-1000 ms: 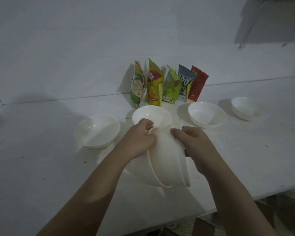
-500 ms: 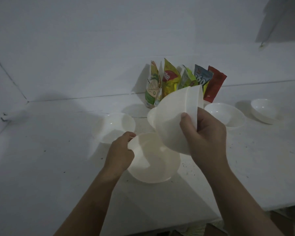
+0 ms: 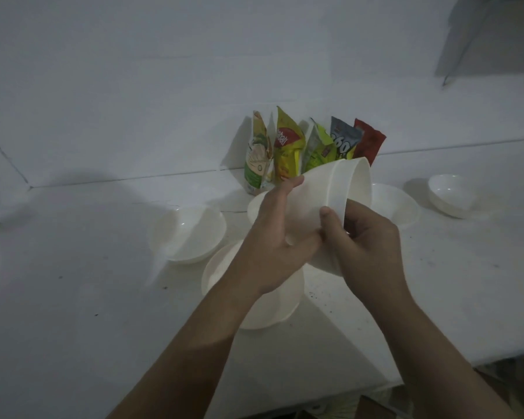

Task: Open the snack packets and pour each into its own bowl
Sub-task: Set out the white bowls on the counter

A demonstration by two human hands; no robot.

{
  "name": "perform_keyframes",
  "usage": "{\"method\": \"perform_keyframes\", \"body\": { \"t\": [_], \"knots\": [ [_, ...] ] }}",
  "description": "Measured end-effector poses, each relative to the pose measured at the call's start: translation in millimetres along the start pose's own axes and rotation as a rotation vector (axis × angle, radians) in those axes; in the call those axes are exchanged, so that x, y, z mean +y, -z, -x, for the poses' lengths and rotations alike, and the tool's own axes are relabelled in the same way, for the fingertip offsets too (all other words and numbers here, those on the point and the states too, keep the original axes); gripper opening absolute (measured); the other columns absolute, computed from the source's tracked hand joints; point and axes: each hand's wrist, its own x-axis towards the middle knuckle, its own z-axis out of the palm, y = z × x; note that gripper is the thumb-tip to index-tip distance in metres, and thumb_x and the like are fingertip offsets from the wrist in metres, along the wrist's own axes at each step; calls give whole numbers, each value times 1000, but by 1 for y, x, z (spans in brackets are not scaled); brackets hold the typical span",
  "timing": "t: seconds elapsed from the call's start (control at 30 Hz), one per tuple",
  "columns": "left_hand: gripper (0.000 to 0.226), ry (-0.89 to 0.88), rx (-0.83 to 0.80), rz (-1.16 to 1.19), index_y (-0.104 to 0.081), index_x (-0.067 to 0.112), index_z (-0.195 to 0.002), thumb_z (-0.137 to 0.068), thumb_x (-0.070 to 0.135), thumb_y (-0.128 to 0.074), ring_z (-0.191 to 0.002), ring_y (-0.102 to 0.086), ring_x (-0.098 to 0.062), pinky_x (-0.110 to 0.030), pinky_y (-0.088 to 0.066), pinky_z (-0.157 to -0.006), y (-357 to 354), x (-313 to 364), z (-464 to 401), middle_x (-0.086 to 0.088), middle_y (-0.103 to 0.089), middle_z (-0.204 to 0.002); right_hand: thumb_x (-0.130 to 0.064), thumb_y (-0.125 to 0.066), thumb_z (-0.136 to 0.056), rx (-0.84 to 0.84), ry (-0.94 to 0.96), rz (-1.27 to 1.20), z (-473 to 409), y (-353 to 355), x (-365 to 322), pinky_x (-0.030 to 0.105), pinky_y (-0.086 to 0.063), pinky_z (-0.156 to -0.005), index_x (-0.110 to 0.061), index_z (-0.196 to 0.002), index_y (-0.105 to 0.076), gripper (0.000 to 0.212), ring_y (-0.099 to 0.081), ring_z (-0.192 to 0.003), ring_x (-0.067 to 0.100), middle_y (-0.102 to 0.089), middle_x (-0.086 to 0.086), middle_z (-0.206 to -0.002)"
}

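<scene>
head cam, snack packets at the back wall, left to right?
Green-and-white packet → yellow packet → lime-green packet → grey-blue packet → red packet. A lifted bowl hides their lower right parts.

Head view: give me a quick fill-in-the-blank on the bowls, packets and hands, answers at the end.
1. The number of snack packets standing against the back wall is ____.
2. The tilted bowl is held off the table by ____ hands.
3. The packet farthest right, the red packet, is coloured ____.
4. The near bowl, under the left hand and right hand, sits on the ____.

Missing words: five; both; red; table
</scene>
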Motion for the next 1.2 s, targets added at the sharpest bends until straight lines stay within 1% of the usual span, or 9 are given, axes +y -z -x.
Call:
{"method": "perform_keyframes", "body": {
  "t": [0.13,0.27,0.4,0.53,0.63,0.73,0.83,0.93,1.2],
  "knots": [
    [76,-25,-53,-41,-28,44,-141,-77,38,-68,-127,-44,-13,-37,-51,-99,-26,5,-14,17,-32,-144,-36,-56,-94,-68,-25,5,-10,26,15,34,-52,-60,-10,-83,-74,34,-67,-67,17,-72,1,-70],
    [84,-41,-18,-184,-33,38,-137,-62,39,-70,-118,-40,-6,-30,-48,-93,-60,15,-29,13,-32,-138,-47,-51,-90,-186,-75,-28,-26,58,39,48,-50,-61,3,-79,-65,54,-61,-70,40,-64,23,-71],
    [74,-31,61,-209,-34,36,-127,-60,40,-67,-113,-43,-11,-29,-49,-87,-100,28,-45,11,-35,-130,-48,-51,-89,-237,-118,-46,-43,89,60,56,-52,-68,5,-79,-63,55,-61,-72,43,-63,26,-74],
    [63,74,226,-234,-37,32,-125,-72,23,-68,-104,-42,-13,-31,-48,-83,-123,29,-65,8,-38,-125,-44,-53,-95,-249,-121,-57,-61,126,77,42,-43,-61,10,-81,-56,56,-52,-66,39,-56,28,-76],
    [49,248,326,-98,-41,27,-128,-84,17,-60,-105,-41,-10,-18,-36,-78,-138,22,-76,6,-39,-126,-36,-53,-99,-281,-129,17,-73,156,95,36,-41,-66,13,-91,-57,50,-52,-72,36,-58,29,-88],
    [31,408,398,52,-43,27,-120,-90,24,-53,-105,-48,-17,-27,-37,-76,-158,3,-74,1,-44,-125,-33,-52,-100,-313,-180,119,-83,183,113,51,-52,-79,8,-100,-63,42,-58,-86,35,-64,24,-98],
    [19,586,477,203,-46,29,-109,-91,36,-48,-107,-55,-27,-41,-48,-89,-174,-20,-69,-7,-56,-120,-25,-51,-100,-402,-186,288,-92,207,141,38,-53,-79,-3,-96,-70,30,-64,-86,24,-71,10,-92],
    [17,752,486,221,-46,31,-113,-100,38,-40,-107,-57,-29,-50,-51,-91,-184,-33,-60,-5,-57,-118,-21,-49,-98,-514,-188,527,-96,222,182,36,-51,-75,0,-93,-68,28,-65,-86,32,-70,14,-88],
    [30,769,578,84,-57,20,-122,-98,27,-41,-109,-56,-29,-53,-47,-99,-194,-41,-43,-7,-58,-118,-26,-50,-95,-682,-206,717,-79,221,221,36,-52,-78,-10,-94,-70,26,-64,-89,24,-70,4,-93]
  ]
}}
